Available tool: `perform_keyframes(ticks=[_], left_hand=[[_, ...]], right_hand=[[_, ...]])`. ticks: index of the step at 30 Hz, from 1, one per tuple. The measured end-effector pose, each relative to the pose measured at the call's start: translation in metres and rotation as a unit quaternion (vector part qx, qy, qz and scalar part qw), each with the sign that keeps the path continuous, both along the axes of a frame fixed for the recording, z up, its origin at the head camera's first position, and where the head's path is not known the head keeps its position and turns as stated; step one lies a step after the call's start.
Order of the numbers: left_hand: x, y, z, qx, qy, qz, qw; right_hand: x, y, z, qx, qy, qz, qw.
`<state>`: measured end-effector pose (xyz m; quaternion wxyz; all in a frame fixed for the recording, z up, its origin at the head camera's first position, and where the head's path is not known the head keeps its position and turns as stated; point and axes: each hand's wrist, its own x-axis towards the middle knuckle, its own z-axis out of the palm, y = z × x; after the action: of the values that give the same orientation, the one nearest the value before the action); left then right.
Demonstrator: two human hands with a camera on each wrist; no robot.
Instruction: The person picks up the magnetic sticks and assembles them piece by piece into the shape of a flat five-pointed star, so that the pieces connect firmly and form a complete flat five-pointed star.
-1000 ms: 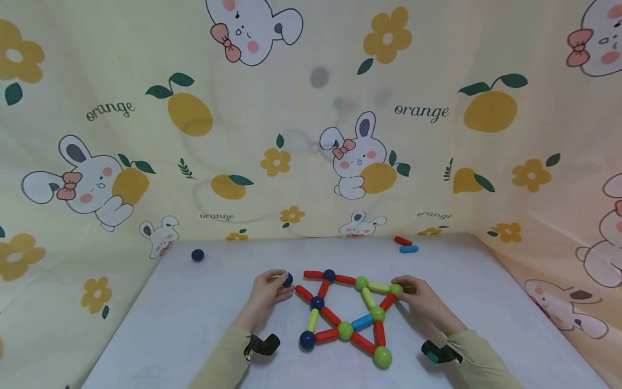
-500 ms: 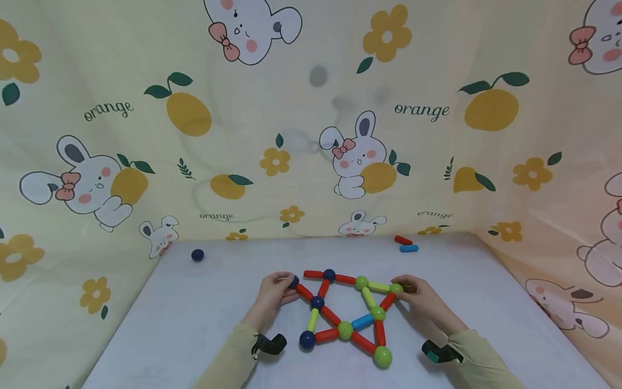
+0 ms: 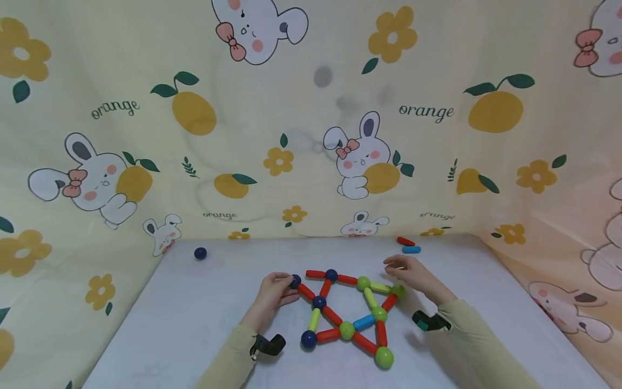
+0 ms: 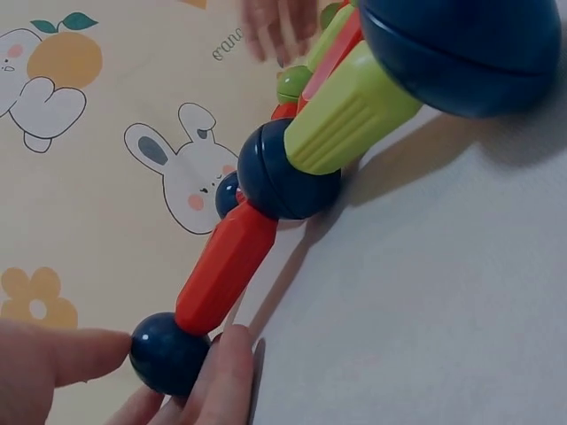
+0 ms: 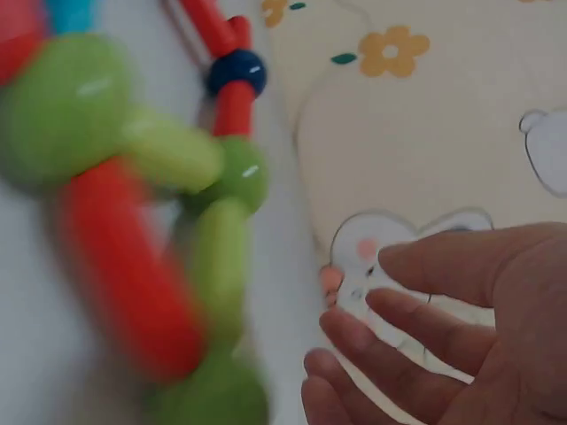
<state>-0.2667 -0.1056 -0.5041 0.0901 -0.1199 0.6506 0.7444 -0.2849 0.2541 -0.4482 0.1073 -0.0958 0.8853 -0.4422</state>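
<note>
A flat frame of coloured rods and balls lies on the table. My left hand (image 3: 273, 296) pinches a dark blue ball (image 4: 170, 352) between thumb and fingers at the frame's left. That ball touches the end of a red rod (image 4: 227, 268), whose other end meets a second dark blue ball (image 4: 276, 168). Above the frame's right corner, my right hand (image 3: 413, 274) is held with spread, relaxed fingers and nothing in them. A green ball (image 3: 398, 292) sits just below it. Another red rod (image 3: 316, 274) sticks out at the top left, its left end free.
At the back left is a loose dark blue ball (image 3: 200, 253). A loose red rod (image 3: 405, 241) and a blue rod (image 3: 411, 249) lie at the back right. A patterned cloth (image 3: 311, 162) hangs behind and beside the white table (image 3: 194, 324).
My left hand has brought its dark blue ball rightward onto the red rod's end. My right hand has let go of the green corner ball and moved up and slightly left.
</note>
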Motion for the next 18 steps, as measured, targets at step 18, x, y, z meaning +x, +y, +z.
perform_keyframes(ticks=[18], left_hand=[[-0.002,0.002,0.000,-0.018,0.007,0.005,0.9998]], right_hand=[[-0.060,-0.103,-0.001,-0.049,-0.089,0.139,0.9851]])
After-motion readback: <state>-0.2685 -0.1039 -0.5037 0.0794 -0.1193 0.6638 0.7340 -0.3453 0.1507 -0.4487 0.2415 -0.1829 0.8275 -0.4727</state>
